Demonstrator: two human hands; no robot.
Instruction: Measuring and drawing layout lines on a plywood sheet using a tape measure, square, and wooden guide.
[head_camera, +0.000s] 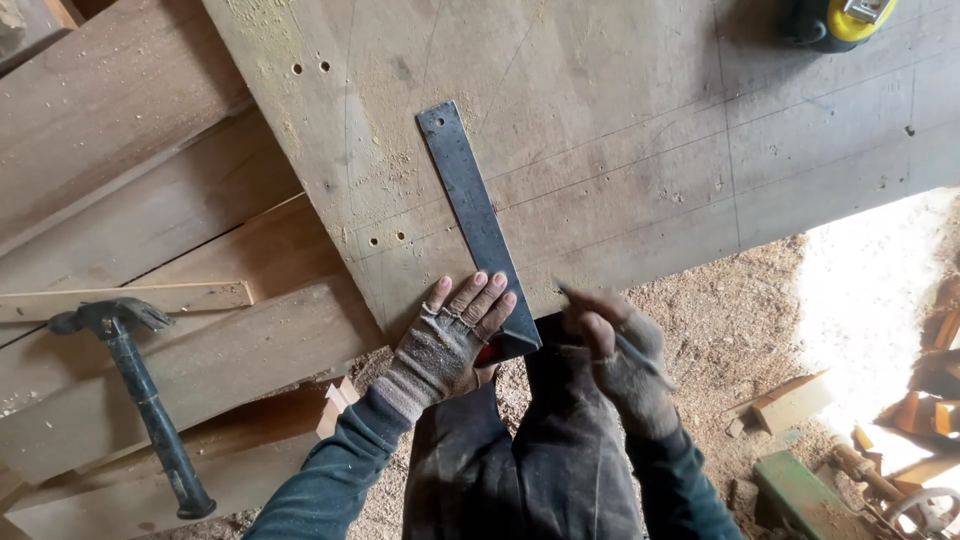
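A steel try square (472, 208) lies on a wide wooden board (620, 130), its blade running up and left from the board's near edge. My left hand (450, 335), in a dusty fingerless glove, presses flat on the square's stock at that edge. Just right of the blade, my right hand (620, 350), also gloved, grips a pencil (600, 320) with its tip touching the board. Faint drawn lines cross the board.
A black claw hammer (140, 395) rests on stacked planks (130, 200) at the left. A yellow tape measure (840, 18) sits on the board's far right. Sawdust, wood offcuts (790, 400) and a green tool (800, 495) cover the ground at right.
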